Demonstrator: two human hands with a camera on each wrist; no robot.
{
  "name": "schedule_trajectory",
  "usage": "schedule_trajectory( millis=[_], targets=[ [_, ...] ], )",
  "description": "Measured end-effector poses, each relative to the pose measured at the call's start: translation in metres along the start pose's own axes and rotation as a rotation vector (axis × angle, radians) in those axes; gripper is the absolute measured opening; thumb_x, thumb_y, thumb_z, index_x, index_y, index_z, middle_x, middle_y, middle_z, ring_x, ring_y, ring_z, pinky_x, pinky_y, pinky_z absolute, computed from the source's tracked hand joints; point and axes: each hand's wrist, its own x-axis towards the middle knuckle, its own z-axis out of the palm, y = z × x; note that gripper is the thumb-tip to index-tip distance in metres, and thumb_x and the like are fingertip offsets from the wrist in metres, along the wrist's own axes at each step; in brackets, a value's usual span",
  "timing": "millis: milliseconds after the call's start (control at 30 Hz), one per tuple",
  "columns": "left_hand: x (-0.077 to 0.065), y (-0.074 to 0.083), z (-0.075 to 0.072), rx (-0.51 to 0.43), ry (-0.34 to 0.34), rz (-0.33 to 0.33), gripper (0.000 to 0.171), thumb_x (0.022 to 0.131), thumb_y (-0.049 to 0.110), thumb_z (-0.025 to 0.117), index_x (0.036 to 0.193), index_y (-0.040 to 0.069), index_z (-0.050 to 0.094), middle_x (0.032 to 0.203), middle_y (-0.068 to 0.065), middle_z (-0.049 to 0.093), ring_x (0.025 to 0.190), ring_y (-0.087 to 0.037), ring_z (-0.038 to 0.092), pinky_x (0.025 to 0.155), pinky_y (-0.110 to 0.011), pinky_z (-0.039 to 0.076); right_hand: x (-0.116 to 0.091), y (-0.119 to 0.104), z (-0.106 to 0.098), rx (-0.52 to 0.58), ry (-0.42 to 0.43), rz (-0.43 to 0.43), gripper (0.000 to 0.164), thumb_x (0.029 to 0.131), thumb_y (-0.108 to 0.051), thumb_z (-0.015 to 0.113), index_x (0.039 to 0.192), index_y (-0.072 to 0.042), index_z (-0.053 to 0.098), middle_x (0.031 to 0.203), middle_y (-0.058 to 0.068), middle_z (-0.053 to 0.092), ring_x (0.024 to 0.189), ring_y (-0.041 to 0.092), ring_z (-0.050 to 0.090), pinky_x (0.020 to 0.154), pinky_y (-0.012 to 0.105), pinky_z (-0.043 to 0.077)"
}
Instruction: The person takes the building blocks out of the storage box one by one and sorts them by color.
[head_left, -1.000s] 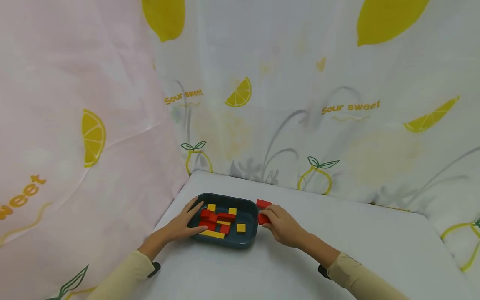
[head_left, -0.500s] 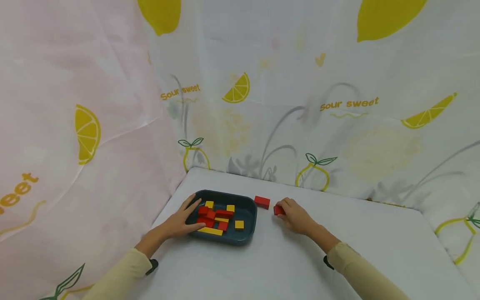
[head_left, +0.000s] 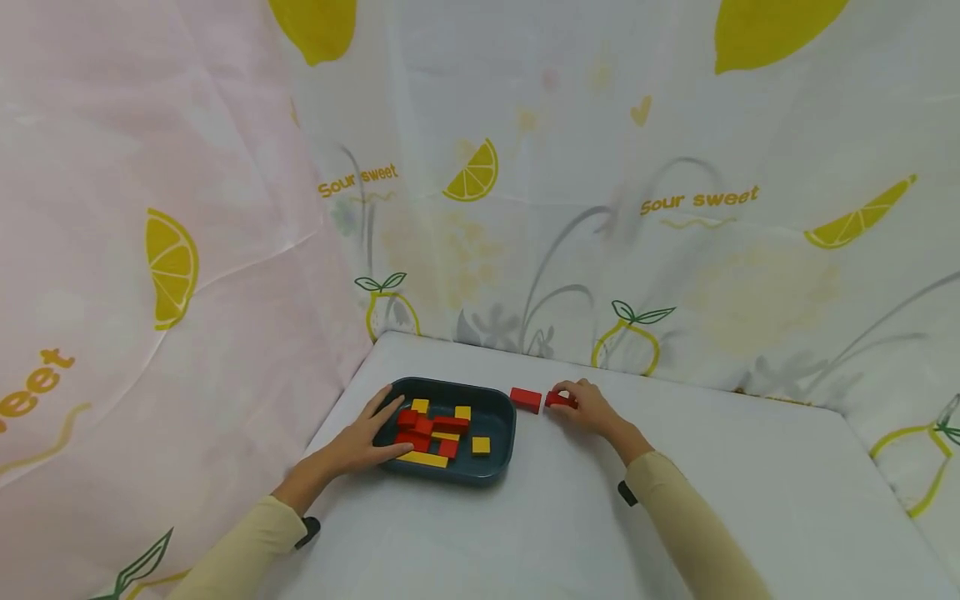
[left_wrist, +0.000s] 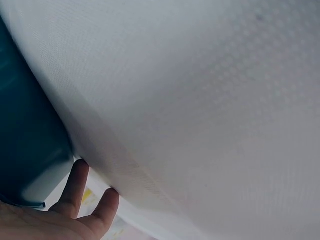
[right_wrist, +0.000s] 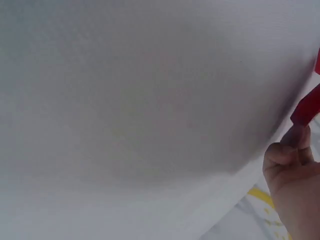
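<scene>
My right hand point(head_left: 596, 408) pinches a red block point(head_left: 561, 400) at the table, just right of another red block point(head_left: 526, 400) that lies beyond the tray's right end. The right wrist view shows thumb and fingertips on the end of the held block point(right_wrist: 307, 107). A dark blue-green tray point(head_left: 472, 477) contains several red and yellow blocks, some piled up at its left. Over the tray's left side my left hand point(head_left: 367, 442) lies with fingers spread, thumb along the near side. Two of its fingers show beside the tray wall point(left_wrist: 30, 125) in the left wrist view.
A white-covered table point(head_left: 712, 483) carries everything. Lemon-printed cloth point(head_left: 570, 250) rises along its back edge, and pinkish cloth point(head_left: 240, 350) hangs at the left. A single yellow block point(head_left: 481, 447) sits apart inside the tray, toward its right end.
My right hand moved the red block away from the tray's right rim, first rightward, then farther back beside the other red block. My left hand stayed on the tray.
</scene>
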Motion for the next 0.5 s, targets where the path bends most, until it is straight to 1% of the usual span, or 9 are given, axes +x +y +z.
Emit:
schedule_trajectory(
  millis=[133, 267, 367, 433, 500],
  targets=[
    [0.0006, 0.0018, 0.0017, -0.009, -0.011, 0.006, 0.091, 0.086, 0.063, 0.064, 0.158, 0.021, 0.025, 0.167, -0.01, 0.002, 0.141, -0.046, 0.032, 0.103, -0.073, 0.034, -0.0004, 0.0043, 0.0023, 0.024, -0.072, 0.047, 0.031, 0.094, -0.025, 0.068, 0.12, -0.01, 0.063, 0.093, 0.006, 0.056, 0.088, 0.019, 0.047, 0.071, 0.03, 0.043],
    [0.0009, 0.0019, 0.0028, -0.01, -0.015, -0.011, 0.093, 0.085, 0.065, 0.064, 0.158, 0.023, 0.025, 0.167, -0.009, 0.002, 0.141, -0.045, 0.032, 0.104, -0.072, 0.035, -0.0015, 0.0031, 0.0041, 0.048, -0.087, 0.098, 0.032, 0.092, -0.026, 0.07, 0.119, -0.011, 0.064, 0.094, 0.006, 0.058, 0.089, 0.02, 0.05, 0.074, 0.032, 0.045],
    [0.0015, 0.0003, 0.0021, -0.007, -0.009, -0.025, 0.093, 0.084, 0.066, 0.064, 0.158, 0.024, 0.025, 0.167, -0.008, 0.002, 0.142, -0.044, 0.031, 0.105, -0.07, 0.036, -0.0009, -0.0009, 0.0042, 0.112, -0.097, 0.18, 0.033, 0.089, -0.026, 0.074, 0.119, -0.013, 0.066, 0.1, 0.007, 0.061, 0.094, 0.022, 0.053, 0.082, 0.037, 0.05],
    [0.0022, -0.0004, 0.0012, -0.011, -0.009, -0.022, 0.093, 0.084, 0.065, 0.064, 0.158, 0.024, 0.025, 0.167, -0.008, 0.002, 0.142, -0.045, 0.03, 0.105, -0.07, 0.035, -0.0007, -0.0021, 0.0049, 0.163, -0.1, 0.237, 0.034, 0.087, -0.025, 0.076, 0.119, -0.014, 0.066, 0.106, 0.007, 0.062, 0.098, 0.023, 0.054, 0.086, 0.04, 0.051],
    [0.0027, -0.0004, 0.0004, -0.014, -0.011, -0.021, 0.093, 0.085, 0.065, 0.064, 0.158, 0.023, 0.025, 0.167, -0.009, 0.001, 0.143, -0.045, 0.029, 0.105, -0.07, 0.035, -0.0008, -0.0024, 0.0059, 0.201, -0.096, 0.27, 0.035, 0.087, -0.022, 0.076, 0.119, -0.014, 0.067, 0.111, 0.009, 0.063, 0.102, 0.025, 0.055, 0.091, 0.044, 0.051]
  ],
)
